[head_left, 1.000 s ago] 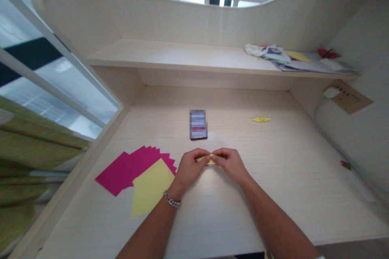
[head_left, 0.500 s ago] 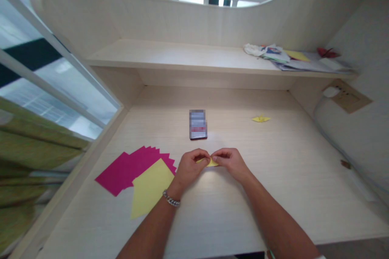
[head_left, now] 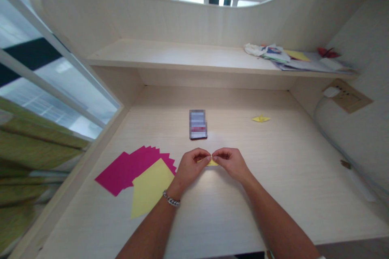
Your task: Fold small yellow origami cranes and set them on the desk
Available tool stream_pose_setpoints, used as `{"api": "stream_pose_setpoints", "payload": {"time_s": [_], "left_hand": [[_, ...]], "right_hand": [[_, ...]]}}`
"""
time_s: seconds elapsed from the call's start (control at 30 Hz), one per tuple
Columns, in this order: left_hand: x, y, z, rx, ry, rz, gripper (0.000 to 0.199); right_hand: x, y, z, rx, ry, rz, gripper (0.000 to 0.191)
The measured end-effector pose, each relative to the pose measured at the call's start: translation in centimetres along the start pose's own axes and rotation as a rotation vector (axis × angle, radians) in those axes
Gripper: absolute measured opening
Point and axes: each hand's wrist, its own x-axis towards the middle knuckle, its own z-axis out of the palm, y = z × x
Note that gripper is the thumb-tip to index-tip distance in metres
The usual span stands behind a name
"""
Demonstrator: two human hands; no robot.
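Note:
A small folded piece of yellow paper [head_left: 212,162] is pinched between my two hands, just above the desk's middle. My left hand [head_left: 192,164], with a chain bracelet at the wrist, grips its left part between thumb and fingers. On the other side my right hand [head_left: 232,163] pinches the right part. The two thumb tips nearly meet over the paper. Fingers cover much of it, so its exact fold is hidden. Left of my left hand lies a yellow square sheet [head_left: 150,190], overlapping a fan of magenta sheets [head_left: 121,174].
A phone [head_left: 198,124] lies beyond my hands. A folded yellow paper figure [head_left: 261,119] rests farther right. Papers [head_left: 291,56] and a red folded piece [head_left: 328,52] sit on the shelf [head_left: 170,54]. A cable [head_left: 325,129] runs down from the wall socket [head_left: 349,97].
Both hands stay in nearly the same place, still pinching the folded paper. My right fingertips have shifted very slightly and the visible part of the paper looks a little different.

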Motion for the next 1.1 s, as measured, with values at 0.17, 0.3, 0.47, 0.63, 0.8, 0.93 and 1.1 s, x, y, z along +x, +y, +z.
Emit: {"api": "stream_pose_setpoints", "payload": {"time_s": [0.17, 0.3, 0.47, 0.63, 0.8, 0.93, 1.1], "left_hand": [[0.1, -0.4, 0.1, -0.028, 0.03, -0.008, 0.016], [0.1, -0.5, 0.1, -0.033, 0.051, -0.002, 0.015], [-0.1, -0.6, 0.4, -0.03, 0.086, 0.029, 0.012], [-0.2, -0.6, 0.8, -0.024, 0.141, 0.048, 0.008], [-0.2, -0.3, 1.0, -0.081, 0.179, 0.036, 0.008], [0.0, -0.1, 1.1, -0.148, 0.254, 0.008, 0.013], [0.4, -0.5, 1.1, -0.25, 0.471, -0.012, 0.021]], "right_hand": [[0.0, 0.0, 0.1, -0.017, 0.006, -0.008, 0.013], [0.2, 0.3, 0.2, 0.068, 0.021, -0.014, 0.014], [0.2, 0.4, 0.6, 0.105, 0.054, -0.031, 0.011], [0.2, 0.5, 1.0, 0.122, 0.066, -0.051, 0.016], [0.2, 0.8, 1.0, 0.166, 0.011, -0.058, 0.021], [0.6, 1.1, 1.3, 0.27, 0.098, -0.024, 0.025], [0.7, 1.2, 2.2, 0.418, 0.122, 0.085, 0.035]]}}
